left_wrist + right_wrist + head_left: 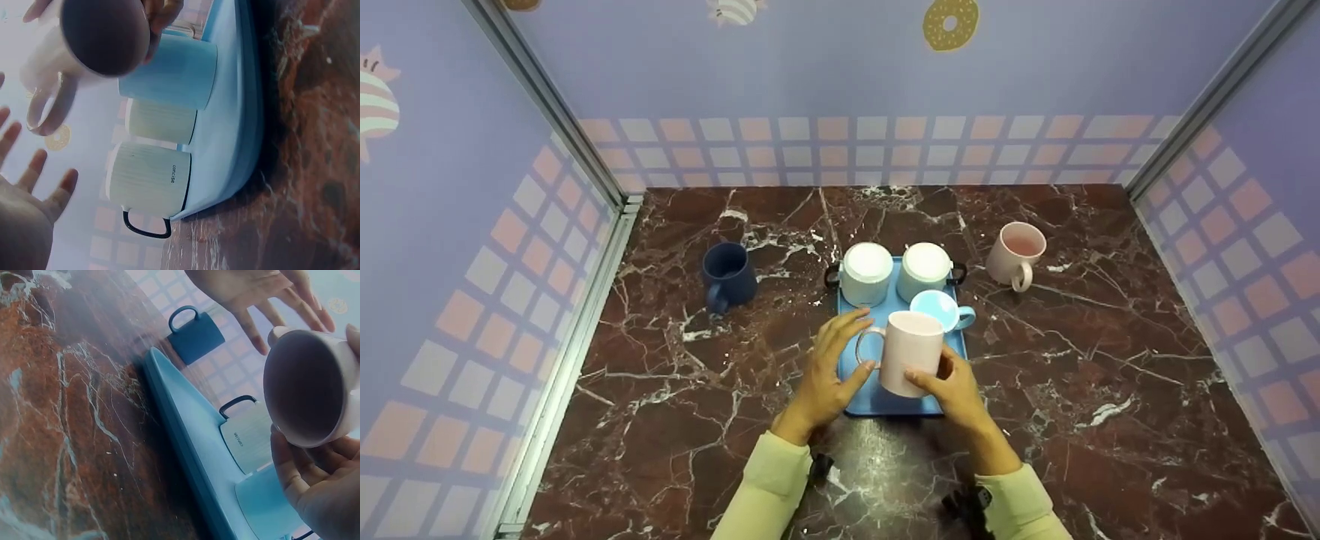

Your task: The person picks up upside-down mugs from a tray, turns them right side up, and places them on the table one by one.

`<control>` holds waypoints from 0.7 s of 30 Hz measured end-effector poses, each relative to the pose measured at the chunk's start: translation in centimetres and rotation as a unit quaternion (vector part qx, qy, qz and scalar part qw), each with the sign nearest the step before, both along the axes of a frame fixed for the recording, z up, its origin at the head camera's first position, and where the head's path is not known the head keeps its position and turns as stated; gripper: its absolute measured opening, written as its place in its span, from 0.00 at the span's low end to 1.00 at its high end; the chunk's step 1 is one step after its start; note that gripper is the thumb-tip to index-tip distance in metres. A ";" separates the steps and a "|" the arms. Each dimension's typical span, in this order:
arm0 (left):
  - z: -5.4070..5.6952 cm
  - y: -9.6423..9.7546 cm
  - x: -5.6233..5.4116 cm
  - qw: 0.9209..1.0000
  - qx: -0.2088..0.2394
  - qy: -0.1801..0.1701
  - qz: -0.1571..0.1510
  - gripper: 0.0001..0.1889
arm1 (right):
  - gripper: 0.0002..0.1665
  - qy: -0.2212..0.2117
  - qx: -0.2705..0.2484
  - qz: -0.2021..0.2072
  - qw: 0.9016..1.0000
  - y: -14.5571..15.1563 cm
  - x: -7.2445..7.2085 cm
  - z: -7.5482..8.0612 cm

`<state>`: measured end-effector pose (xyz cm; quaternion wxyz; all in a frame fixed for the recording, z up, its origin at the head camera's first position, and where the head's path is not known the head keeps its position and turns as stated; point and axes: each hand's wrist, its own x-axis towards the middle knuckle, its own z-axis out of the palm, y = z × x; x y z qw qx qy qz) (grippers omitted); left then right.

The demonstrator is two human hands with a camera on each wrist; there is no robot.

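Note:
My right hand (960, 394) grips a pale pink mug (912, 360) by its side, above the front of a blue tray (889, 405). The mug is upside down: its dark mouth faces the wrist cameras below. At its handle side, my left hand (826, 371) has its fingers spread, and the left wrist view shows them apart from the mug. On the tray, two white mugs (867, 271) with black handles stand base up at the back. A light blue mug (174, 70) stands in front of the right one, partly covered by the held mug in the head view.
A dark blue mug (729, 276) stands on the marble table (660, 420) left of the tray. Another pink mug (1017, 255) stands mouth up at the back right. Patterned panels (840, 75) enclose the back and both sides.

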<state>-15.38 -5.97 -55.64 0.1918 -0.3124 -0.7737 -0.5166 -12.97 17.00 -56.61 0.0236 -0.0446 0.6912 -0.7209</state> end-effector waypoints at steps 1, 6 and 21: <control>0.0 0.0 0.0 1.000 -0.007 0.010 -0.005 0.28 | 0.33 -0.002 -0.001 -0.002 1.000 0.0 0.0 0.0; 0.1 -0.2 -0.2 0.998 -0.027 0.052 -0.011 0.20 | 0.28 -0.009 0.008 -0.013 1.000 0.1 0.1 0.2; 0.1 -0.6 0.0 0.961 -0.226 0.154 0.044 0.05 | 0.28 -0.042 -0.010 -0.010 0.999 0.1 0.1 0.3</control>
